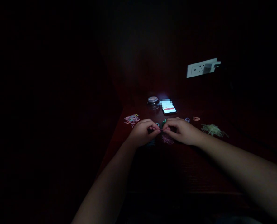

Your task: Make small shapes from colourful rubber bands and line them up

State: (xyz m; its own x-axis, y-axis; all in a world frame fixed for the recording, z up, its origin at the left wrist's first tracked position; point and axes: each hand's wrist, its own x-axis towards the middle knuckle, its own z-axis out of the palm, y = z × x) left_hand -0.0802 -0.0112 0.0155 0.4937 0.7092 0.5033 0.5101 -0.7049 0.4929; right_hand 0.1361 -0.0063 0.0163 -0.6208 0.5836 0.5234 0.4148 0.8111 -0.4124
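My left hand [143, 133] and my right hand [182, 131] meet over a dark red table, each closed in a pinch. A thin pink strand [161, 130] runs between their fingertips, held at both ends. Just below the fingers lies a pile of pink-purple strands [167, 139]. A dim bunch of blue strands [150, 142] shows under my left hand. Behind the fingers are a light blue ring [157, 124] and a green piece [164, 120], both partly hidden.
Left of my hands is a mixed pile of coloured strands and rings [132, 119]. A pale green pile [214, 130], an orange ring [196, 119] and a purple ring [187, 119] lie right. Behind stand a lidded clear jar [153, 103] and a lit phone [169, 107]. A socket [201, 68] is on the wall.
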